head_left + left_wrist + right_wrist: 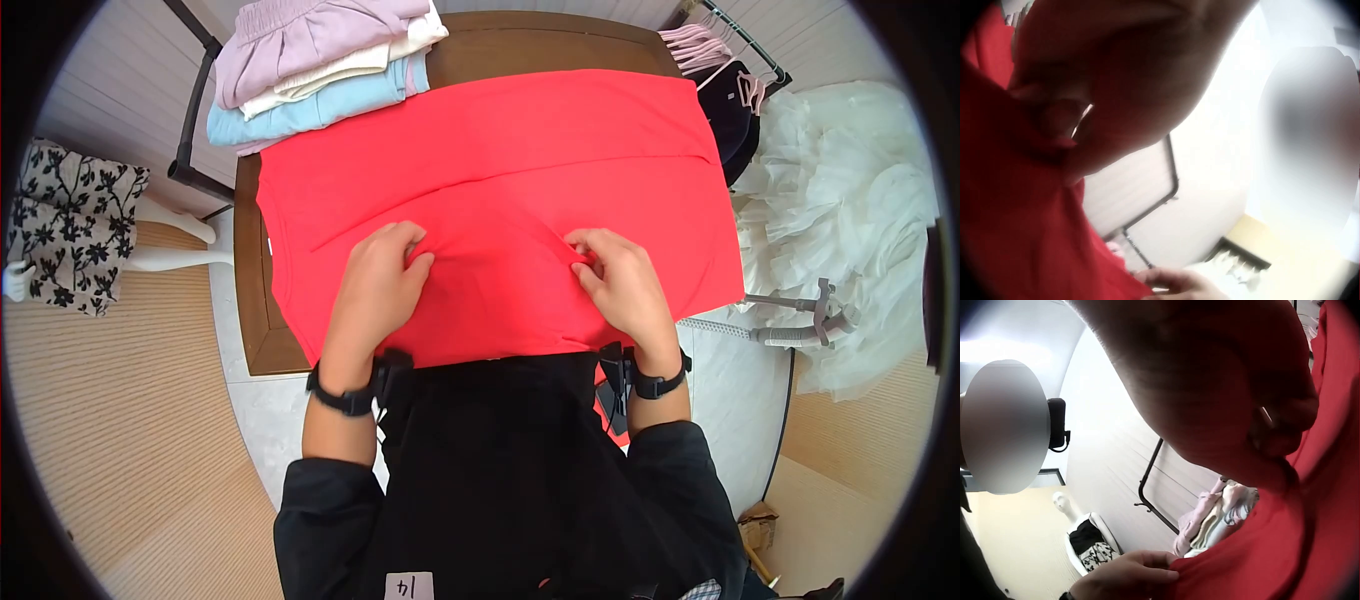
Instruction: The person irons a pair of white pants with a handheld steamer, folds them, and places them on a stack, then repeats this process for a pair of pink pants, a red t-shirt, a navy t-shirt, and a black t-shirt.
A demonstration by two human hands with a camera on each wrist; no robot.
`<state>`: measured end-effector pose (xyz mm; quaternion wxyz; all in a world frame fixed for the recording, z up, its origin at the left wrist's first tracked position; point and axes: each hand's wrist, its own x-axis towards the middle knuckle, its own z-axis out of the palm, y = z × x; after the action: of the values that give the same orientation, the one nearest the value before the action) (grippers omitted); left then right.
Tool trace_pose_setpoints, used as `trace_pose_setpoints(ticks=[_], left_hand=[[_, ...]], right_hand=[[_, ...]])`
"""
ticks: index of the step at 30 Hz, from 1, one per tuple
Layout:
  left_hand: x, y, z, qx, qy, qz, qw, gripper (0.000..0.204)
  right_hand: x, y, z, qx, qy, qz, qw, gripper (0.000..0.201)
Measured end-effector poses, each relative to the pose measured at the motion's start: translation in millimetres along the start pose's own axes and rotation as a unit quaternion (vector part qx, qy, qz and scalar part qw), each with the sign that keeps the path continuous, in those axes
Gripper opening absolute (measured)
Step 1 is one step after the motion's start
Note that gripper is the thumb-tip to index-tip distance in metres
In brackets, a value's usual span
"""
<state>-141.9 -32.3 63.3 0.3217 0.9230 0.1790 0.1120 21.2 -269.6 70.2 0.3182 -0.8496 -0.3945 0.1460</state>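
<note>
Handling the red garment [480, 215], spread across the bench [560, 45], appears to be at the straightening or folding stage. Left hand [377, 282] and right hand [625, 280] each pinch the cloth on its near half, set apart from each other. The next move probably calls for raising both grips evenly, keeping the fabric taut between them.

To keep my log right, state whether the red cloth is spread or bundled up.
Spread: the red cloth lies broad and mostly flat across the table, lightly creased.
</note>
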Motion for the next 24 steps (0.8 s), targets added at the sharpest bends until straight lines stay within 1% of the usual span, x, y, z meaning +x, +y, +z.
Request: trace_pose_setpoints(ticks=[1, 2, 4, 5, 6, 7, 8, 10, 11, 12, 13, 14, 15, 16, 18, 20, 22, 24], left_hand=[[-9.0, 11.0, -13.5, -0.053, 0.011, -0.022, 0.998, 0.028], [-19.6, 22.5, -27.5, -0.105, 0.021, -0.043, 0.993, 0.017], [-42.5, 22.8, -44.0, -0.208, 0.043, -0.099, 0.972, 0.019], [-52.7, 24.9, -52.5, -0.302, 0.056, -0.136, 0.942, 0.019], [-59.9, 23.8, -58.9, -0.393, 0.067, -0.172, 0.901, 0.019], [-64.2, 9.9, -60.1, -0.449, 0.07, -0.119, 0.883, 0.022], [-63.1, 9.1, -58.0, -0.5, 0.111, -0.088, 0.854, 0.018], [-66.6, -6.5, -49.7, -0.512, 0.167, -0.067, 0.84, 0.015], [-71.1, -12.8, -46.1, -0.518, 0.156, -0.064, 0.839, 0.015], [-76.9, -18.4, -42.4, -0.516, 0.163, -0.082, 0.837, 0.014], [-80.7, -23.0, -37.8, -0.513, 0.173, -0.099, 0.835, 0.013], [-83.3, -26.8, -32.9, -0.517, 0.168, -0.099, 0.834, 0.013], [-85.5, -30.0, -28.9, -0.529, 0.166, -0.098, 0.827, 0.013], [-86.7, -33.1, -25.9, -0.54, 0.166, -0.096, 0.82, 0.013], [-88.0, -40.1, -22.8, -0.551, 0.162, -0.082, 0.815, 0.013], [-87.9, -38.9, -22.8, -0.56, 0.155, -0.068, 0.811, 0.013], [-88.1, -34.8, -26.9, -0.563, 0.162, -0.085, 0.806, 0.015], [-88.6, -33.3, -30.2, -0.565, 0.167, -0.072, 0.805, 0.016]], right_hand=[[-2.3, -5.3, -5.3, 0.006, 0.009, -0.016, 1.0, 0.031], [-3.2, -13.6, -12.7, 0.005, 0.011, -0.014, 1.0, 0.031], [-7.3, -28.8, -24.0, 0.108, 0.042, -0.037, 0.993, 0.025], [-9.1, -28.9, -23.3, 0.107, 0.045, -0.031, 0.993, 0.025], [-10.6, -28.3, -23.6, 0.135, 0.035, -0.056, 0.989, 0.025], [-13.2, -26.5, -25.3, 0.161, 0.026, -0.081, 0.983, 0.025], [-17.9, -21.3, -27.1, 0.156, 0.036, -0.072, 0.984, 0.025], [-29.9, -3.4, -29.9, 0.129, 0.072, -0.051, 0.988, 0.027], [-41.2, 9.2, -35.8, 0.102, 0.097, 0.011, 0.99, 0.028], [-53.3, 27.3, -38.3, 0.115, 0.156, 0.064, 0.979, 0.027], [-65.5, 51.0, -43.8, 0.082, 0.214, 0.085, 0.97, 0.026], [-78.2, 70.8, -48.8, 0.023, 0.276, 0.106, 0.955, 0.027], [-91.2, 92.0, -54.3, -0.019, 0.312, 0.127, 0.941, 0.032], [-103.1, 101.3, -62.9, -0.049, 0.306, 0.162, 0.937, 0.041], [-117.2, 110.3, -70.7, -0.107, 0.28, 0.187, 0.936, 0.049], [-118.7, 119.4, -68.5, -0.117, 0.28, 0.201, 0.931, 0.05], [-116.0, 133.6, -65.5, -0.126, 0.281, 0.211, 0.928, 0.052], [-108.8, 152.9, -62.0, -0.154, 0.326, 0.212, 0.908, 0.051]])
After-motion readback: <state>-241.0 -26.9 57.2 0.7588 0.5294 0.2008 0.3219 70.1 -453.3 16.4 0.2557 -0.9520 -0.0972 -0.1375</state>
